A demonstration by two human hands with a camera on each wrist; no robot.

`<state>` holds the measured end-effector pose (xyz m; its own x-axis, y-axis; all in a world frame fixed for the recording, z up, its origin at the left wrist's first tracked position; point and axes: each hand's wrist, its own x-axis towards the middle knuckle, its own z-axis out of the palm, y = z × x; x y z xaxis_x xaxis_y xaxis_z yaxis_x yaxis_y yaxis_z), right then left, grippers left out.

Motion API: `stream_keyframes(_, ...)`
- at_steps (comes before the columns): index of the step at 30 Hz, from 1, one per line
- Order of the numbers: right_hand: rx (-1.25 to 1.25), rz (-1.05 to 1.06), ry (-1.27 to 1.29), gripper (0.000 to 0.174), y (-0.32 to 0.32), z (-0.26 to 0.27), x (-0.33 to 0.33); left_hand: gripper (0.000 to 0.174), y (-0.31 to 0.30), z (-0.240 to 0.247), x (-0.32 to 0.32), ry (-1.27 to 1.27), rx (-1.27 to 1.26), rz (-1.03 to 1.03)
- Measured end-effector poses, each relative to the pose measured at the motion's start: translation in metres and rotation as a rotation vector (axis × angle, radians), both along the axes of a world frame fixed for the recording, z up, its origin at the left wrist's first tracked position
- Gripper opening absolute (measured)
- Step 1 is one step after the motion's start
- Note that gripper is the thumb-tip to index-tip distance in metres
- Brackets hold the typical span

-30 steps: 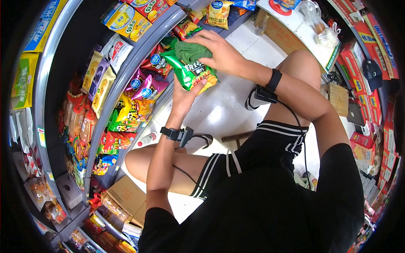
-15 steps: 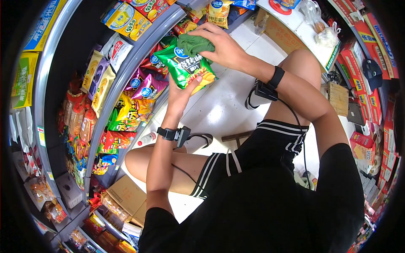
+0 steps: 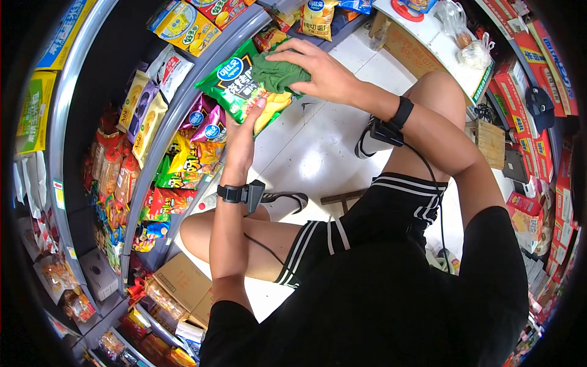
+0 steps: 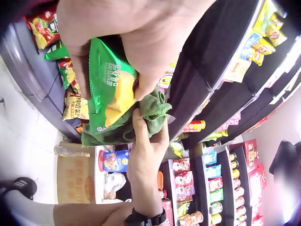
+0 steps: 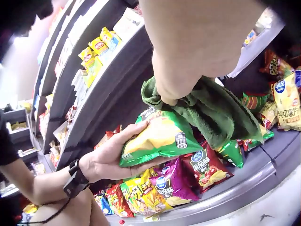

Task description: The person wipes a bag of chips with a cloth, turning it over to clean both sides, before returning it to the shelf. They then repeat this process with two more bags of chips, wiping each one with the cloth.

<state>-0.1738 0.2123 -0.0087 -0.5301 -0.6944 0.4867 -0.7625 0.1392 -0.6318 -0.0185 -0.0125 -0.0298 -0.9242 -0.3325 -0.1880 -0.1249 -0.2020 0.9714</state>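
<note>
My left hand (image 3: 241, 137) grips a green bag of potato chips (image 3: 229, 82) by its lower end, thumb on the printed front. The bag is tilted, held over the front of the low snack shelf. With curled fingers my right hand (image 3: 327, 74) holds a crumpled dark green cloth (image 3: 278, 74) against the bag's right part. In the left wrist view, the cloth (image 4: 153, 110) lies along the bag's (image 4: 106, 89) edge. The right wrist view has the left palm and fingers (image 5: 106, 160) under the bag (image 5: 160, 134), while a long fold of cloth (image 5: 216, 113) hangs beside it.
Purple chip bags (image 3: 212, 125) and yellow snack bags (image 3: 192, 156) line the low shelf at left. A cream chip bag (image 3: 316, 21) stands further along. Beyond the right arm is a white table (image 3: 428, 30); an opened cardboard box (image 3: 183, 281) sits near the left knee.
The left hand and chip bag have moved left, toward the shelf, and the bag has turned with its front more visible. The right hand keeps the cloth on the bag, shifting slightly.
</note>
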Motion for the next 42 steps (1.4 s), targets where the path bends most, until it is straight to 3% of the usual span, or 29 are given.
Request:
stream_keyframes(5,0.06,0.048,0.025,0.075,-0.002,-0.005,0.002,0.056,-0.006,-0.001,0.0,-0.02,0.087,0.062)
stream_keyframes(15,0.138,0.011,0.074,0.079,-0.004,-0.002,0.013,0.055,-0.012,-0.02,-0.004,0.029,0.26,0.147)
stream_keyframes(17,0.13,0.034,0.112,0.079,-0.004,0.001,0.016,0.063,-0.02,-0.025,-0.003,0.013,0.403,0.064)
stream_keyframes(22,0.131,0.109,0.194,0.078,-0.007,0.007,0.028,0.062,-0.02,-0.025,-0.003,0.017,0.389,0.029)
stream_keyframes(33,0.153,0.358,0.291,0.095,-0.013,-0.008,0.052,0.059,-0.01,-0.026,-0.002,-0.031,0.253,0.079)
stream_keyframes(40,0.155,0.304,0.28,0.089,-0.009,0.003,0.045,0.056,-0.016,-0.028,-0.003,0.009,0.351,0.089)
stream_keyframes(42,0.13,0.245,0.227,0.084,-0.008,0.005,0.042,0.063,-0.018,-0.028,-0.002,0.024,0.399,0.078)
